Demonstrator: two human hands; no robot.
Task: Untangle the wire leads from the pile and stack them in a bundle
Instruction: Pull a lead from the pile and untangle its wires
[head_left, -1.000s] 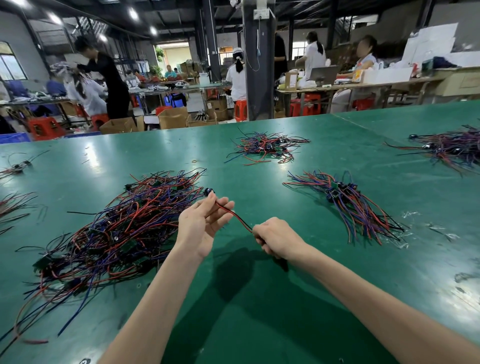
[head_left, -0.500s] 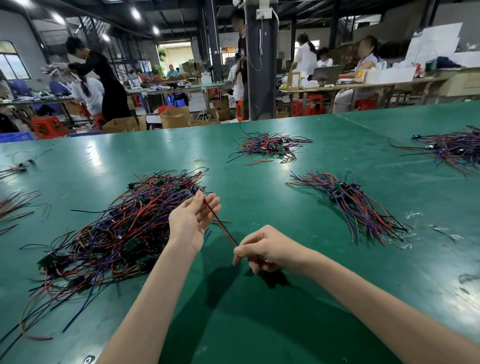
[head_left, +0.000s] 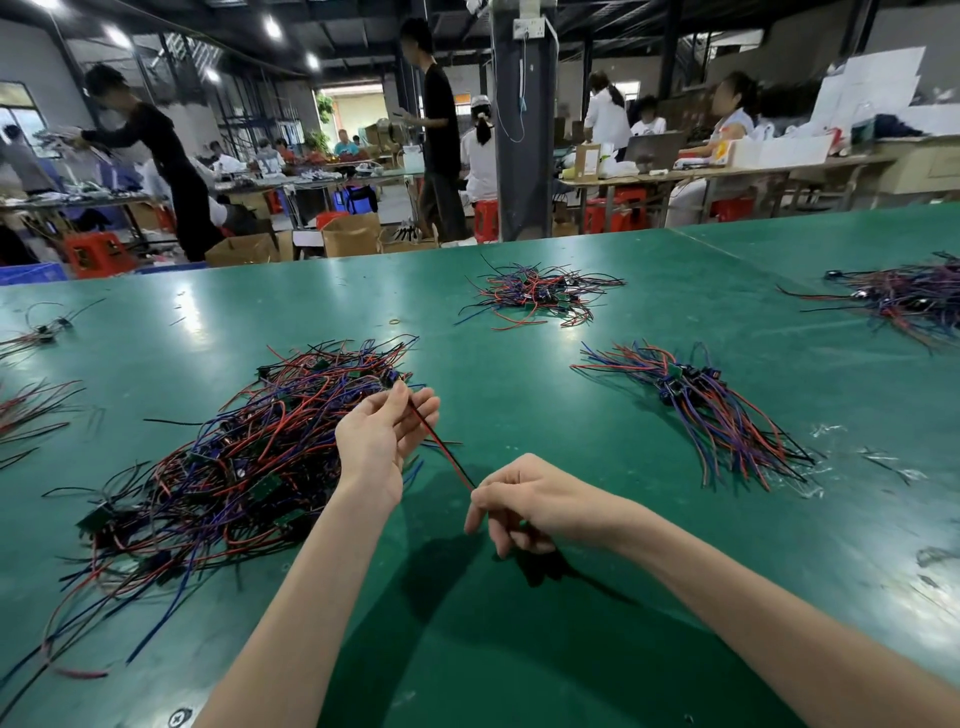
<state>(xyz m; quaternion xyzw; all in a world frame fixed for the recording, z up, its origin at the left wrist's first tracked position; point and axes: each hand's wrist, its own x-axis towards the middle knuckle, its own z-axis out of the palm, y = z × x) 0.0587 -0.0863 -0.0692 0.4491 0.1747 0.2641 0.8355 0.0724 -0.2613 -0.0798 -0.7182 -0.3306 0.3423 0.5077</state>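
Now the right hand (head_left: 524, 501) has slid back along the wire lead (head_left: 441, 449) toward the person and loosened from a closed fist a second ago into a thumb-and-forefinger pinch, its other fingers hanging down. The left hand (head_left: 382, 436) has stayed at the near edge of the pile (head_left: 249, 457), the lead's dark connector end caught at its fingertips. The thumb is hidden, so how firmly it grips is hard to say. That leaves the lead stretched straight between the two hands above the table (head_left: 519, 649), seemingly clear of the tangle and ready to go over to the bundle (head_left: 701, 400), which lies well apart to the right. The lead is a thin red and black pair, taut and unkinked. The pile beside it is a loose heap of red, blue and black loops with small green boards among them.
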